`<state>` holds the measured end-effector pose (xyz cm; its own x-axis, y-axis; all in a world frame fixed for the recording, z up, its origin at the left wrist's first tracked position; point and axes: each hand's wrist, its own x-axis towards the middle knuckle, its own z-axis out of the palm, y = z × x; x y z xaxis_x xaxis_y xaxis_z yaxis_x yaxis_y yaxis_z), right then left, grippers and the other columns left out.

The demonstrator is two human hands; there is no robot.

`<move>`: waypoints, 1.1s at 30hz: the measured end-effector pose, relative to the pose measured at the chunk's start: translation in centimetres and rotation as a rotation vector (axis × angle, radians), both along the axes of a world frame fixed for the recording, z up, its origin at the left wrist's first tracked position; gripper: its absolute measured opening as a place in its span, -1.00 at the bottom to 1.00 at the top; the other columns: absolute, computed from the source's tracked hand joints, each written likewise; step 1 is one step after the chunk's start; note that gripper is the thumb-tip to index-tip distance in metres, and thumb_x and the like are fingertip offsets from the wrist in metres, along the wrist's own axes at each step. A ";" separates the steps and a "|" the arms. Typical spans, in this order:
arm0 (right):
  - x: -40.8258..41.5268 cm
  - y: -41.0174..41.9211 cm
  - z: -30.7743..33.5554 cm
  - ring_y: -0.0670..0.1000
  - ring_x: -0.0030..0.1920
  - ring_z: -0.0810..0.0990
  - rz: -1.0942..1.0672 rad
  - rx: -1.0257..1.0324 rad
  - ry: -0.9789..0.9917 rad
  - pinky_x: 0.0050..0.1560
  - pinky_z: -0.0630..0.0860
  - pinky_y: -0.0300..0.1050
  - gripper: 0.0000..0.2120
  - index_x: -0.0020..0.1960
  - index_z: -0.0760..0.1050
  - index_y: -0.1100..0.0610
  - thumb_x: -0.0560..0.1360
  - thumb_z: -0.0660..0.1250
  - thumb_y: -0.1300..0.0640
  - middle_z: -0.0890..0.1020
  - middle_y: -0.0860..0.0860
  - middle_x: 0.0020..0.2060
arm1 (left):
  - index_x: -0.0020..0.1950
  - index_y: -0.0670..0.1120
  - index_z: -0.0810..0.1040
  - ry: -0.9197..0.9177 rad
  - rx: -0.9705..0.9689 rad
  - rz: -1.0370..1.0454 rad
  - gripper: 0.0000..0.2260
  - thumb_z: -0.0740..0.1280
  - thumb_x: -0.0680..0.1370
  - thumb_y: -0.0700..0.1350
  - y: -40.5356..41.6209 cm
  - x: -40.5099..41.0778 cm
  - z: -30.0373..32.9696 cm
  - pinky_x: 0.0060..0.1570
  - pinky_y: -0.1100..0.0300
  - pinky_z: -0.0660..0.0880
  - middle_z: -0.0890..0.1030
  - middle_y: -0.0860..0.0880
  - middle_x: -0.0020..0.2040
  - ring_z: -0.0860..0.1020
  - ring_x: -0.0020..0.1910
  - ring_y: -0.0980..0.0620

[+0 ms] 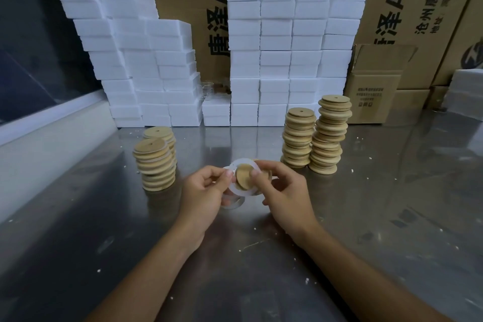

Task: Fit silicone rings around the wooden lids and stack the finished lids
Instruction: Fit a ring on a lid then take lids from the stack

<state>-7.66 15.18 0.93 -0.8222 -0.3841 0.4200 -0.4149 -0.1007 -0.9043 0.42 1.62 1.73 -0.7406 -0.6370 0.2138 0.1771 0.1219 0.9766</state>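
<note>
We look down at a dull grey metal tabletop (104, 230) from the person's own viewpoint, with both bare forearms reaching in from the bottom edge. The two hands meet above the middle of the table. The right hand (285, 191) pinches a round, pale wooden lid (244, 176), held on edge and tilted. The left hand (206, 191) pinches a translucent white silicone ring (241, 192) that loops around the lid; we cannot tell whether it is seated. Further white rings (232, 204) hang from the left hand's lower fingers.

To the left stand two short stacks of round wooden lids (155, 162) with white rims showing between layers. To the right stand two taller stacks of bare wooden lids (313, 138), touching each other. Behind them, a wall of small white rectangular boxes (282, 55) runs across the table, backed by large brown cardboard cartons (407, 8) printed with black characters.
</note>
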 end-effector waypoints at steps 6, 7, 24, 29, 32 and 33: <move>0.2 -0.3 -0.1 0.07 -0.31 0.60 -0.037 -0.037 0.097 -0.27 0.56 0.10 -0.91 0.01 0.68 0.11 0.53 0.42 0.18 0.71 -0.05 -0.22 | -0.08 -0.16 0.59 0.012 0.095 -0.022 -0.95 0.40 0.54 -0.18 0.4 -0.1 0.1 -0.32 0.10 0.61 0.68 -0.14 -0.08 0.69 -0.16 -0.11; 0.3 -0.4 -0.1 0.06 -0.30 0.60 -0.035 -0.034 0.098 -0.27 0.56 0.11 -0.92 0.00 0.68 0.13 0.53 0.43 0.18 0.70 -0.03 -0.23 | -0.03 -0.16 0.57 0.017 0.127 -0.056 -0.93 0.40 0.53 -0.18 0.5 -0.1 0.2 -0.33 0.11 0.60 0.69 -0.15 -0.09 0.69 -0.17 -0.10; 0.0 -0.4 -0.5 -0.09 -0.24 0.65 -0.061 0.046 0.137 -0.22 0.65 0.03 -0.83 -0.13 0.61 0.07 0.57 0.37 0.01 0.66 -0.13 -0.30 | 0.09 -0.11 0.63 0.070 0.001 -0.099 -0.83 0.40 0.52 -0.27 -0.3 -0.4 -0.7 -0.13 -0.06 0.64 0.71 -0.10 -0.05 0.69 -0.06 -0.10; -0.3 -0.4 -0.8 -0.09 -0.18 0.69 -0.058 0.088 0.104 -0.17 0.66 0.09 -0.92 -0.09 0.57 0.02 0.57 0.38 0.04 0.70 -0.09 -0.24 | 0.01 -0.04 0.66 0.078 -0.069 -0.058 -0.81 0.41 0.49 -0.31 -0.7 -0.4 -0.8 -0.16 -0.05 0.65 0.71 -0.08 -0.09 0.69 -0.08 -0.10; -0.4 -0.2 -0.7 -0.07 -0.15 0.71 -0.045 0.094 0.095 -0.21 0.67 0.07 -0.98 -0.05 0.57 0.04 0.56 0.38 0.12 0.70 -0.06 -0.19 | -0.03 0.00 0.67 0.074 -0.053 -0.068 -0.79 0.42 0.49 -0.31 -0.8 -0.3 -1.0 -0.29 0.05 0.64 0.72 -0.05 -0.13 0.70 -0.13 -0.08; -0.5 -0.1 -0.6 -0.07 -0.13 0.70 -0.035 0.106 0.116 -0.21 0.67 0.05 -0.99 -0.04 0.59 0.05 0.56 0.40 0.13 0.70 -0.08 -0.18 | -0.04 0.01 0.67 0.071 -0.049 -0.069 -0.78 0.42 0.48 -0.32 -0.8 -0.3 -1.0 -0.28 0.05 0.64 0.72 -0.05 -0.14 0.70 -0.13 -0.07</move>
